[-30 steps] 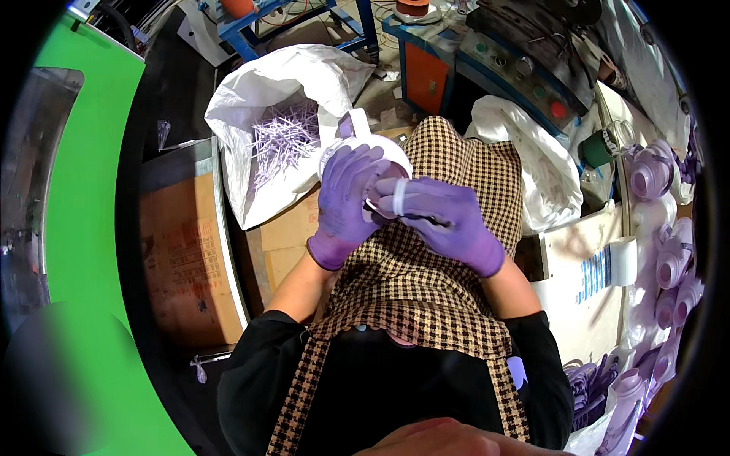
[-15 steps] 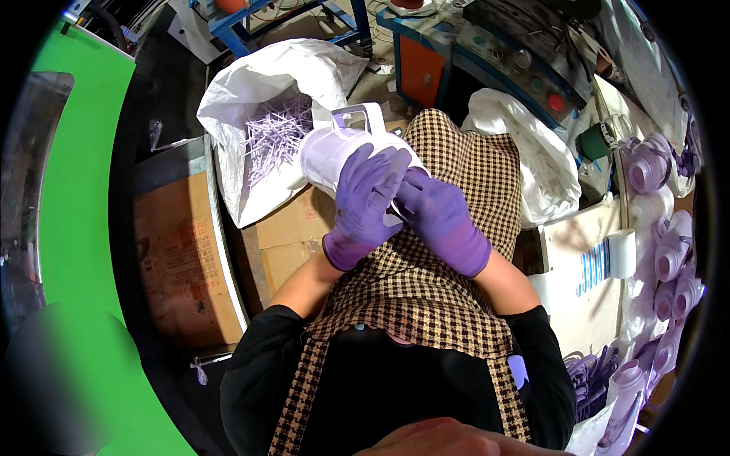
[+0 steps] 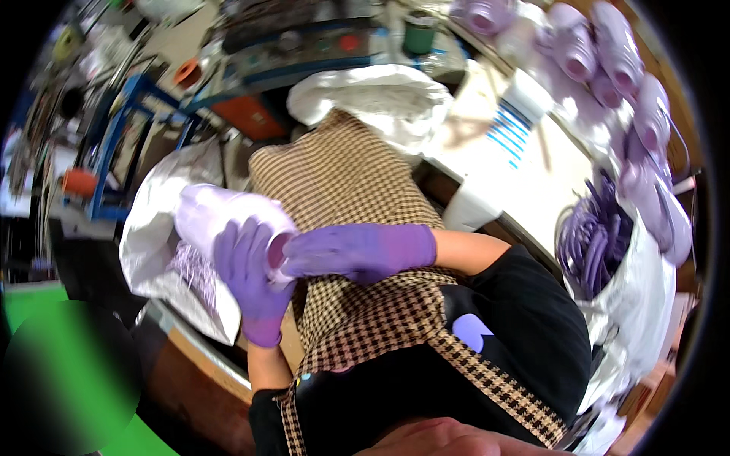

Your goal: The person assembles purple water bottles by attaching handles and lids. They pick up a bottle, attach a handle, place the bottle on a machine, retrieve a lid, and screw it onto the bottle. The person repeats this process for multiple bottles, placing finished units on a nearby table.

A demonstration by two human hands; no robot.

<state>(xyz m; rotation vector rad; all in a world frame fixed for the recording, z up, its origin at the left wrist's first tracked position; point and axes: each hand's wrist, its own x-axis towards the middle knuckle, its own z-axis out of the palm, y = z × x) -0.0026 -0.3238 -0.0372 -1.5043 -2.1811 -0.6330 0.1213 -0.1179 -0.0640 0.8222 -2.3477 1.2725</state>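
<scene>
A glossy pale-purple plastic jug [image 3: 228, 213] lies tilted over my lap, its round open mouth toward me. My left hand [image 3: 255, 277], in a purple glove, is closed around its near side, fingers spread along the wall. At the mouth's rim is my right hand [image 3: 350, 251], gloved the same way. Its fingers lie close together and point at the rim, but motion smears them, so I cannot see whether they grip anything. Under the jug, an open white sack [image 3: 148, 220] contains thin pale-purple plastic strips [image 3: 194, 270].
Another white sack [image 3: 372, 95] stands beyond my checked apron [image 3: 342, 167]. To the right are a white board [image 3: 544, 159], pale-purple jugs [image 3: 574, 49] and a bag of purple straps [image 3: 597, 239]. A machine with a red button [image 3: 348, 43] and a blue metal frame [image 3: 125, 144] stand farther off.
My view has swung toward the right, bringing the jugs and straps further in. The jug has turned so its mouth shows, and my right hand has shifted to the rim's right side.
</scene>
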